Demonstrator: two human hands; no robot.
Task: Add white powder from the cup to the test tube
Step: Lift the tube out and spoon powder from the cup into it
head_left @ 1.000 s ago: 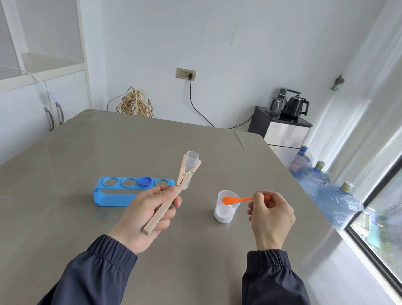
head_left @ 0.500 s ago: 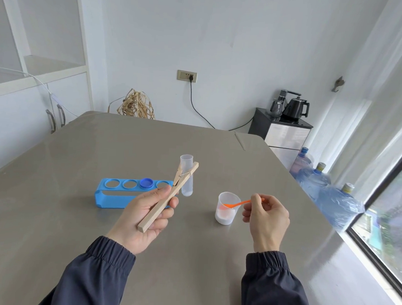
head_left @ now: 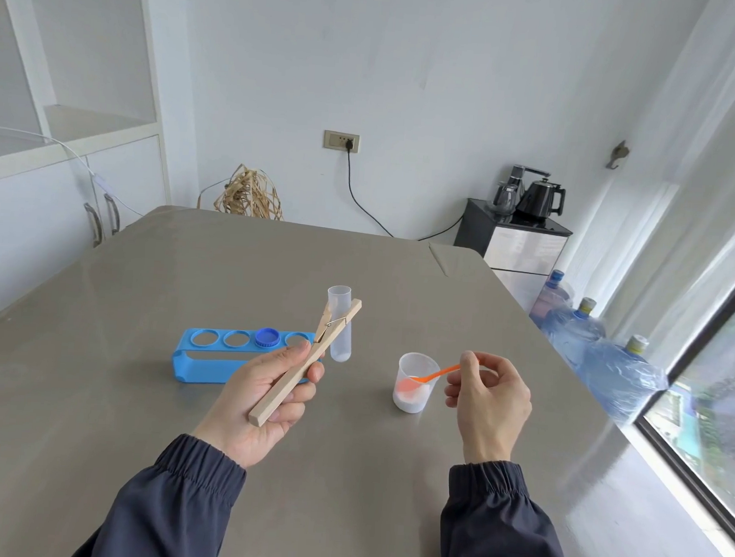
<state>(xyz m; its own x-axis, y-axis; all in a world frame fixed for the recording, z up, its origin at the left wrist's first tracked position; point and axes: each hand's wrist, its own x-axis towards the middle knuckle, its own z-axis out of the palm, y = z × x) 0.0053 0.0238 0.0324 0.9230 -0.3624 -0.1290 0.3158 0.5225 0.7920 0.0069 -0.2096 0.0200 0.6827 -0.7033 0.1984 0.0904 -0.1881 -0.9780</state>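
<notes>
My left hand (head_left: 261,397) grips a long wooden clamp (head_left: 307,361) whose jaws pinch a clear plastic test tube (head_left: 340,325). The tube hangs upright above the table, with a little white at its bottom. To its right stands a small translucent cup (head_left: 415,384) with white powder in it. My right hand (head_left: 486,395) pinches the handle of an orange spoon (head_left: 430,375), and the spoon's bowl is down inside the cup.
A blue test tube rack (head_left: 221,357) with several round holes lies behind my left hand, a blue cap (head_left: 267,337) in one hole. Water bottles (head_left: 591,350) stand by the window past the table's right edge. A cabinet with kettles (head_left: 518,239) stands at the back.
The spoon's bowl went from above the cup's rim down into the cup. My left hand lowered the clamp and brought the tube upright.
</notes>
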